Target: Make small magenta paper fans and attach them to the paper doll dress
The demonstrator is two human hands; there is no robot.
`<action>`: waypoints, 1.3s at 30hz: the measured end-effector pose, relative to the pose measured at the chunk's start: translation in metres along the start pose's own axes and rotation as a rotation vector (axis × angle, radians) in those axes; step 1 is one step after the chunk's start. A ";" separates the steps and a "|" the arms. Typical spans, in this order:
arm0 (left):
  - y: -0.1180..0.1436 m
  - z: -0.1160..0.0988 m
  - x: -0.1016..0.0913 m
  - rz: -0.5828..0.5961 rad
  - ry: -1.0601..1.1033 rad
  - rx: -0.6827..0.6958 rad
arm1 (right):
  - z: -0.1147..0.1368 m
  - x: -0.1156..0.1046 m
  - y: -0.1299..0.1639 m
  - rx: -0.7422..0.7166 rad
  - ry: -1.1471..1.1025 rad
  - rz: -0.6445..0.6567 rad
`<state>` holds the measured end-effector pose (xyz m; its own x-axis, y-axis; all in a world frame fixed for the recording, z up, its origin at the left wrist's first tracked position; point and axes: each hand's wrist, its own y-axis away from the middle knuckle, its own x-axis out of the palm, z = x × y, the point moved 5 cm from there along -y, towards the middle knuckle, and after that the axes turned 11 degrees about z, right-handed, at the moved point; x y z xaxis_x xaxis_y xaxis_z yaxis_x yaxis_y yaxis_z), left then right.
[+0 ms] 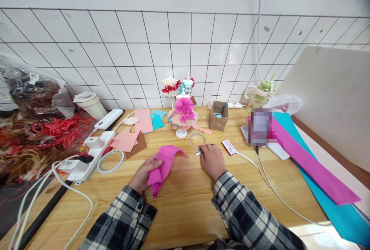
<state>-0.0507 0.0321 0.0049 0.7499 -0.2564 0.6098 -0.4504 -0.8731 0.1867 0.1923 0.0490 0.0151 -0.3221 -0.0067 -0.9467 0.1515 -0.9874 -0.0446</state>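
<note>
Partly hidden scissors [199, 152] under right hand [212, 160]

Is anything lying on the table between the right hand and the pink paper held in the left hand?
Nothing visible does. The left hand holds the pink paper; the right hand rests on small metal scissors beside it, with only bare wooden table between them. The wire ring lies further back, clear of that gap.

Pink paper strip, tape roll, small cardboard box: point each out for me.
pink paper strip [163, 165], head view, middle of the folded strip
tape roll [100, 165], head view, left rim
small cardboard box [218, 122], head view, front wall
</note>
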 end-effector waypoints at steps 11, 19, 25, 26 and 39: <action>-0.003 -0.001 -0.012 -0.102 0.137 0.054 | -0.001 0.002 -0.001 -0.011 0.040 0.046; -0.005 -0.007 -0.016 -0.113 0.092 0.194 | -0.010 0.013 -0.007 -0.078 -0.091 0.055; -0.006 0.000 -0.017 -0.094 -0.055 0.125 | -0.010 0.003 -0.001 0.003 -0.073 -0.057; -0.006 0.002 -0.017 -0.085 -0.103 0.087 | -0.010 0.001 0.001 0.033 -0.055 -0.065; -0.007 0.001 -0.009 -0.054 -0.144 0.014 | 0.001 0.008 0.001 -0.046 -0.159 0.093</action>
<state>-0.0541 0.0399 -0.0021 0.8354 -0.2646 0.4818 -0.4010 -0.8928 0.2051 0.1890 0.0482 0.0072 -0.4477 -0.1259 -0.8853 0.2286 -0.9732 0.0228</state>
